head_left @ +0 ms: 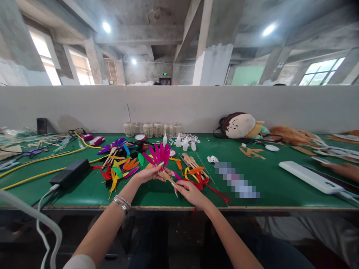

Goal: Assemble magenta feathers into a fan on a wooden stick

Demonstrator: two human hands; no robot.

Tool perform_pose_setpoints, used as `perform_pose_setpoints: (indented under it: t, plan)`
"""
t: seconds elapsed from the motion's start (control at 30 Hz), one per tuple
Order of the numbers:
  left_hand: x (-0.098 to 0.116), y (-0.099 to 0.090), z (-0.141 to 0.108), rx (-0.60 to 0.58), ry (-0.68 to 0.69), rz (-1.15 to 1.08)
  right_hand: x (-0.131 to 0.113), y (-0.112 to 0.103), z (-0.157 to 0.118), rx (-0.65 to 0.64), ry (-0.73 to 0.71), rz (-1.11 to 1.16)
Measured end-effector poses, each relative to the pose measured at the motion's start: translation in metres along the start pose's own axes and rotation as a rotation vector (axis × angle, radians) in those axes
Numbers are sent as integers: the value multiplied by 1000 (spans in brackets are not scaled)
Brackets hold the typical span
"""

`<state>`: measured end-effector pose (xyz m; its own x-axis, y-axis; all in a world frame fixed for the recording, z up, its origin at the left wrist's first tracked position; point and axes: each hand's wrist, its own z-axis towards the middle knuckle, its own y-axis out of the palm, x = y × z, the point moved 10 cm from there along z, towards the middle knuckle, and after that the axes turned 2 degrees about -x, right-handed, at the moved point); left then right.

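A feather fan [158, 154] with bright pink feathers and a pale wooden handle is held over the front of the green table [92, 194]. My left hand [150, 173] is closed at the base of the feathers, its thumb against the wood. My right hand [188, 191] grips the lower end of the handle. Left of the fan lie loose orange, yellow, green and red feathers [114, 173]. Behind them rests a purple feather fan [117, 145]. On the right are wooden sticks [193, 161] with orange feathers and a red tassel [217, 191].
Small white glue bottles [185, 143] and several glass jars [148, 129] stand at the back. A black power adapter [69, 173] and yellow cables lie left. Rightward are a plush doll bag [241, 126], a white power strip [308, 177] and another person's hand [344, 170].
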<state>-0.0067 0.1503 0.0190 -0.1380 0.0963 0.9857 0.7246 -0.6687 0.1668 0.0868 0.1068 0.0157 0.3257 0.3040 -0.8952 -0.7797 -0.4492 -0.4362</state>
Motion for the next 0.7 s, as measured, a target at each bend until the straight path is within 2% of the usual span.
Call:
perform_pose_setpoints:
  t: [0.37,0.57,0.7]
  plan:
    - [-1,0,0,15,-22,91,1,2,0,-14,3,11]
    - [1,5,0,-58,1,14,1,1,1,-15,3,14]
    - [-1,-2,0,4,3,47,-2,1,0,-26,-9,-11]
